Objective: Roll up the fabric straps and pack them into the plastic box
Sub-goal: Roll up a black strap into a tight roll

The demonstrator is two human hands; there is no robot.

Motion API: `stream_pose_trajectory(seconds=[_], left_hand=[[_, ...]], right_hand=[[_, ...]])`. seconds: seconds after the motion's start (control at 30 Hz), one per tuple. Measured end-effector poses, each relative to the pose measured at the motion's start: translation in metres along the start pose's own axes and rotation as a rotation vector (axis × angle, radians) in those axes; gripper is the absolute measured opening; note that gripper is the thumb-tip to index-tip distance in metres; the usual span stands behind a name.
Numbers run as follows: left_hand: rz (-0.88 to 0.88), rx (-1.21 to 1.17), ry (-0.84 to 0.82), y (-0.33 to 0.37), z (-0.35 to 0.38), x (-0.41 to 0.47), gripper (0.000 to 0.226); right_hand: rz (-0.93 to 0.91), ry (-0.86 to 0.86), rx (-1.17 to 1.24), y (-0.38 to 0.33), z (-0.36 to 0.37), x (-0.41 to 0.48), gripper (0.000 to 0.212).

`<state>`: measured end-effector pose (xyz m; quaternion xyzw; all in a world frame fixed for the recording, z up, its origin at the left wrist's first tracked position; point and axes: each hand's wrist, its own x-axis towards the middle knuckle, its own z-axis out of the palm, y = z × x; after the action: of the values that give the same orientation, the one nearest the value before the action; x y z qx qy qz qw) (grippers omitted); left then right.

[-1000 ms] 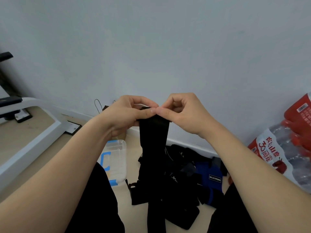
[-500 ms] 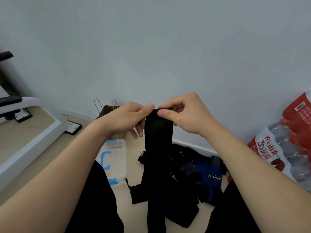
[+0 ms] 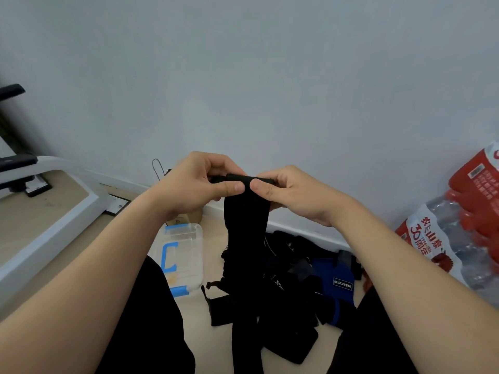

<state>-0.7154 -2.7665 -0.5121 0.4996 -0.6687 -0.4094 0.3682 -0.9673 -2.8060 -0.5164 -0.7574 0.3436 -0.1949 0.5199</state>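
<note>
The person's left hand (image 3: 195, 186) and right hand (image 3: 290, 194) are meeting in front of the chest, thumbs almost touching tip to tip. Both are pinching the top end of a black fabric strap (image 3: 247, 225): each thumb is pressing on the near face while the curled fingers are closing behind it, so both hands are clamped on the strap. Its upper edge is folding over the fingers, apparently into the start of a roll, though how many turns it has cannot be told.

From the hands the strap is hanging straight down between the forearms and is running out of the bottom of the view. Below and behind it, a pile of dark straps (image 3: 286, 300) is lying on the floor between the person's knees, with a blue wrap (image 3: 333, 279) in it bearing a small label that seems to read "BLIZZSTAR".

The clear plastic box (image 3: 181, 255), with blue latches, is sitting on the floor under the left forearm, just left of the hanging strap.

At the right edge, a shrink-wrapped pack of water bottles (image 3: 459, 233) is showing a red-and-white label with Chinese characters and a large "30".
</note>
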Motion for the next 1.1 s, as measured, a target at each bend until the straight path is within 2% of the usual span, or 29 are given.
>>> stream_pose_trajectory(seconds=[0.2,0.4,0.5,0.63,0.7,0.77,0.83,0.93,1.1], left_hand=[[-0.098,0.166,0.132,0.003,0.018,0.002,0.006],[-0.128,0.419,0.275,0.005,0.027,0.003,0.011],[-0.136,0.382,0.306,0.003,0.026,0.004,0.014],[-0.198,-0.144,0.161,0.006,0.019,0.003,0.031],[-0.233,-0.22,0.132,0.007,0.017,0.002,0.032],[-0.266,-0.249,0.136,0.006,0.016,0.002,0.025],[-0.276,-0.254,0.163,0.006,0.014,0.001,0.02],[-0.231,-0.244,0.181,0.006,0.013,0.0,0.027],[-0.1,-0.053,0.184,0.006,0.011,-0.001,0.032]], right_hand=[[0.035,0.185,-0.401,0.001,0.016,0.014,0.032],[0.096,0.145,-0.601,0.0,0.028,0.019,0.023],[0.034,0.178,-0.593,-0.003,0.025,0.018,0.023],[-0.087,0.235,-0.609,-0.004,0.019,0.016,0.028],[-0.132,0.24,-0.579,-0.003,0.02,0.015,0.032],[-0.164,0.212,-0.531,-0.002,0.02,0.013,0.036],[-0.122,0.143,-0.454,-0.001,0.017,0.012,0.029],[-0.03,0.079,-0.352,-0.001,0.01,0.01,0.028],[-0.077,0.187,-0.373,-0.001,0.012,0.01,0.011]])
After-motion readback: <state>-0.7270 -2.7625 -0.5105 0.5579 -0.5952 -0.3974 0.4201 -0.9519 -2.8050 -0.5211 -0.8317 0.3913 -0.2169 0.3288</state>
